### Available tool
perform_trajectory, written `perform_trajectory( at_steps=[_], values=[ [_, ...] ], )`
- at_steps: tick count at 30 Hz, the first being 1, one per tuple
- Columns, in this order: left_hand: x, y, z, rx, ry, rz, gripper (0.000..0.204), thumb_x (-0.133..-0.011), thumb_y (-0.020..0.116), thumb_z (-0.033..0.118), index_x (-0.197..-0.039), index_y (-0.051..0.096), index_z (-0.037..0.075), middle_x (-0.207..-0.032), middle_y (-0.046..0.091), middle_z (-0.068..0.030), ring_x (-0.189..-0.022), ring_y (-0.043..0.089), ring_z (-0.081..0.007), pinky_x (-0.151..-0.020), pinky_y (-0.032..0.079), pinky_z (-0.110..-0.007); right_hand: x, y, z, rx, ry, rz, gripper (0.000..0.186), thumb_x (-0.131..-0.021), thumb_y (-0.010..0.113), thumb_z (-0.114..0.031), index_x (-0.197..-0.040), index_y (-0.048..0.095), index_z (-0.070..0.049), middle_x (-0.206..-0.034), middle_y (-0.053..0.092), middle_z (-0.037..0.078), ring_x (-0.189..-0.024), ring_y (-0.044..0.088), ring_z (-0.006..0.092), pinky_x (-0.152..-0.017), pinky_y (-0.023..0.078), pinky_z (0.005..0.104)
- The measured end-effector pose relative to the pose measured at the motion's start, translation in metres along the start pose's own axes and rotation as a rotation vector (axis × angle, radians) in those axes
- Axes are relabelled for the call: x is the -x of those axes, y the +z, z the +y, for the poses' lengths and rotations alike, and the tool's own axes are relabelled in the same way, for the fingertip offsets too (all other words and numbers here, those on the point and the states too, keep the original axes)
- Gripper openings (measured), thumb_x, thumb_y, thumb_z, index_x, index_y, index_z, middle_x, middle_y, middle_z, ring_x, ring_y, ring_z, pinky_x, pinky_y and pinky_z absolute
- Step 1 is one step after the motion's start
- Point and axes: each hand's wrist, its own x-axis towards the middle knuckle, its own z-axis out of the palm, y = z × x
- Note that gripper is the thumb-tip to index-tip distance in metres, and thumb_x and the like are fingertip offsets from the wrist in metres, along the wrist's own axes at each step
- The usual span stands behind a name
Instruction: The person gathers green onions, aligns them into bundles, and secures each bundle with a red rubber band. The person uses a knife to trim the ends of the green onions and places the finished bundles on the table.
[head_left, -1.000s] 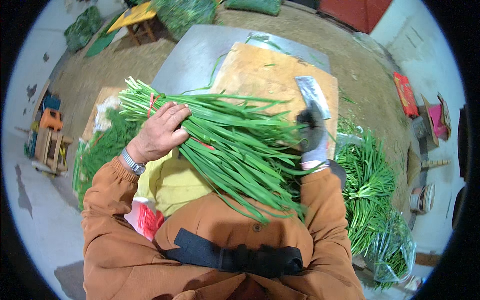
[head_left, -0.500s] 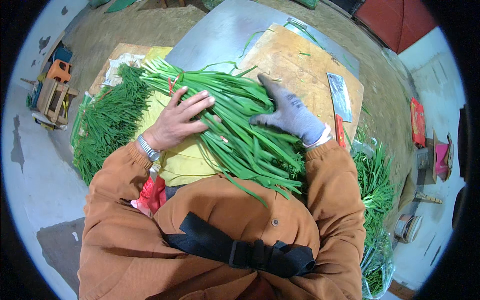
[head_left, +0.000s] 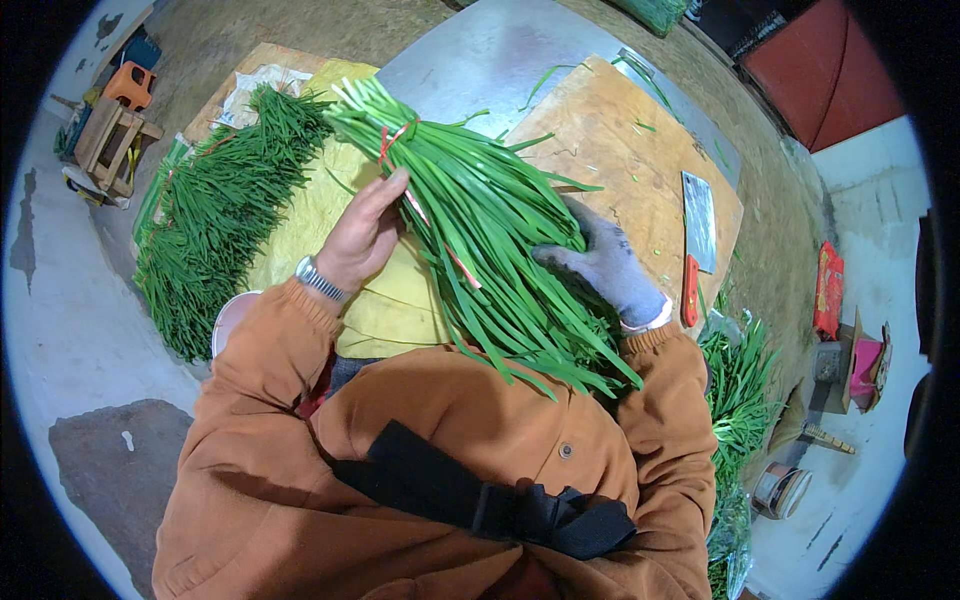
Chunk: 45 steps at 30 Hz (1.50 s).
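Note:
A bundle of long green garlic chives [head_left: 480, 215] lies slantwise before me, white stem ends at the upper left, leaf tips hanging toward my lap. A red tie [head_left: 392, 142] circles it near the stems, and a loose pinkish strip runs down over the leaves. My bare left hand [head_left: 368, 235], with a watch at the wrist, holds the bundle's left side; its fingers are partly hidden beneath. On the right side, my right hand [head_left: 600, 262] in a grey glove grips the leaves, thumb on top, other fingers mostly out of sight.
Tied green bundles [head_left: 225, 215] lie on the left, by a yellow cloth [head_left: 395, 315]. A cleaver [head_left: 698, 235] with a red handle rests on the wooden board [head_left: 640, 130], atop a metal table [head_left: 470, 50]. More loose greens [head_left: 740, 390] are at my right.
The bundle has tilted and shifted right, its stem end higher. My left hand has moved from spread across its top to its left edge. My right hand has moved slightly right and down.

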Motion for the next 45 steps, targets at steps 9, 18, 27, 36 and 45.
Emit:
perform_trajectory(
  at_steps=[9,18,27,36,45],
  values=[
    [-0.013,0.042,0.006,-0.127,0.044,0.149,0.022,-0.092,0.069,0.014,-0.111,0.066,0.002,-0.099,0.070,-0.0044,-0.092,0.066,-0.0132,-0.085,0.053,-0.029,0.034,-0.017,-0.064,-0.010,-0.205,0.329,0.058,-0.075,0.081,-0.012,-0.127,0.059,0.001,-0.123,0.062,0.018,-0.116,0.060,0.0265,-0.100,0.048,0.0363],
    [-0.047,0.145,0.066,-0.348,0.627,-0.026,0.051,-0.081,0.078,0.004,-0.125,0.053,-0.003,-0.106,0.068,-0.0104,-0.091,0.068,-0.0168,-0.085,0.056,-0.029,0.026,-0.038,-0.112,0.756,-0.652,0.413,0.071,-0.070,0.082,-0.032,-0.129,0.059,0.001,-0.126,0.059,0.020,-0.121,0.055,0.0343,-0.100,0.046,0.0434],
    [-0.060,0.165,0.123,-0.288,0.679,-0.155,0.045,-0.081,0.073,-0.001,-0.125,0.059,0.001,-0.110,0.070,-0.0086,-0.096,0.068,-0.0164,-0.088,0.055,-0.030,0.102,-0.051,-0.098,0.612,-0.388,-0.103,0.053,-0.082,0.074,-0.029,-0.124,0.058,-0.001,-0.107,0.067,0.015,-0.091,0.067,0.0338,-0.084,0.052,0.0449],
    [-0.095,0.183,0.080,0.246,0.367,-0.545,0.070,-0.077,0.080,0.013,-0.140,0.049,0.003,-0.127,0.061,-0.0092,-0.117,0.058,-0.0201,-0.104,0.046,-0.036,0.010,-0.046,-0.030,0.006,-0.235,0.676,0.086,-0.079,0.082,-0.024,-0.147,0.037,0.003,-0.145,0.047,0.017,-0.129,0.049,0.0271,-0.109,0.038,0.0398],
    [-0.140,0.043,0.070,0.247,0.747,0.180,0.076,-0.078,0.075,0.002,-0.146,0.040,0.006,-0.134,0.055,-0.0048,-0.123,0.051,-0.0170,-0.105,0.041,-0.034,-0.143,0.025,-0.082,0.375,-0.439,0.041,0.069,-0.080,0.072,-0.003,-0.141,0.042,0.006,-0.123,0.061,0.023,-0.105,0.063,0.0334,-0.090,0.051,0.0405]
  ],
)
